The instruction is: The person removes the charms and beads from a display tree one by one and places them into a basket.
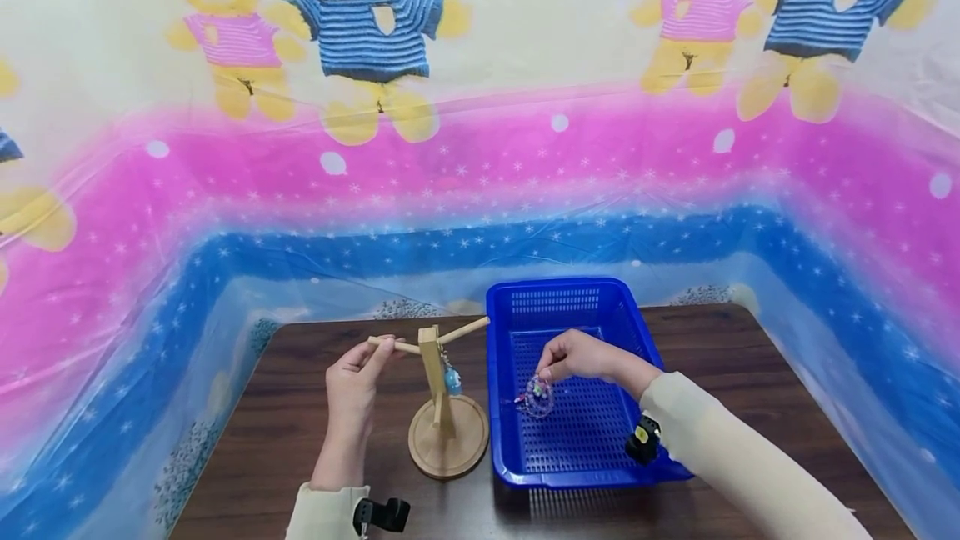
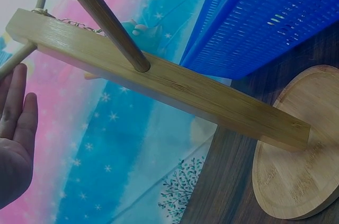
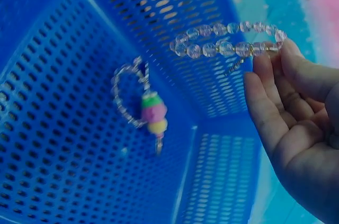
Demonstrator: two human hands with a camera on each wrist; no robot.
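My left hand (image 1: 360, 369) pinches the end of a left-hand peg (image 1: 407, 347) on a wooden stand (image 1: 432, 369). In the left wrist view, its fingers (image 2: 16, 107) lie along that peg. From the stand's back peg hangs a blue figure charm (image 1: 453, 380) on a chain. Over the blue basket (image 1: 498, 440), my right hand (image 1: 577, 357) pinches a loop of clear pinkish beads (image 3: 209, 50) between thumb and fingertips, the loop hanging down. Beyond it, against the basket floor, shows another beaded loop (image 3: 119, 99) with a green, pink and yellow charm (image 3: 153, 112).
The stand's round base (image 1: 450, 461) sits on the dark wooden table (image 1: 300, 407), just left of the basket. Another peg (image 1: 465, 330) points toward the basket's back left corner. A cloth printed with bears (image 1: 375, 32) surrounds the table at the back and sides.
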